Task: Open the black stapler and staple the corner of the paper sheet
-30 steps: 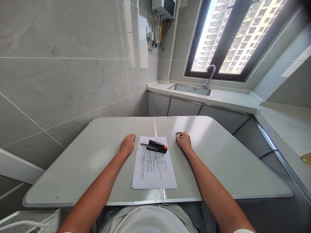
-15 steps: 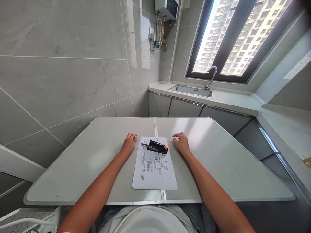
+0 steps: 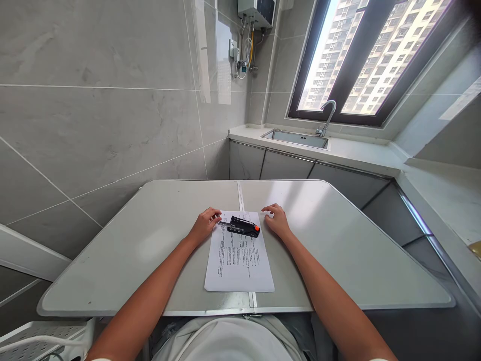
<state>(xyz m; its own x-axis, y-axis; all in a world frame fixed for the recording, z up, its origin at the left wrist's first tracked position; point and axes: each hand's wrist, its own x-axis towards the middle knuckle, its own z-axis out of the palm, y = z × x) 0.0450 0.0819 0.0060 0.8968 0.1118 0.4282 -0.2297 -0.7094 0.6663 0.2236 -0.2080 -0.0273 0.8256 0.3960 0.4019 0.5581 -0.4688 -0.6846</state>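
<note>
We note black stapler [image 3: 244, 227] on printed paper [image 3: 239, 273], long axis roughly left-right, metal end [image 3: 227, 224] just beside left hand [image 3: 205, 223], nearer one; fingers curled, whether pinching anything we cannot tell. Right hand [image 3: 277, 221], farther right: fingers loosely parted.

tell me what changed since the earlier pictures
The left hand moved right, to the metal end of the black stapler; contact is unclear. The right hand moved left, toward the printed sheet; the small metallic piece it held no longer shows there. Stapler and sheet stayed put.
</note>
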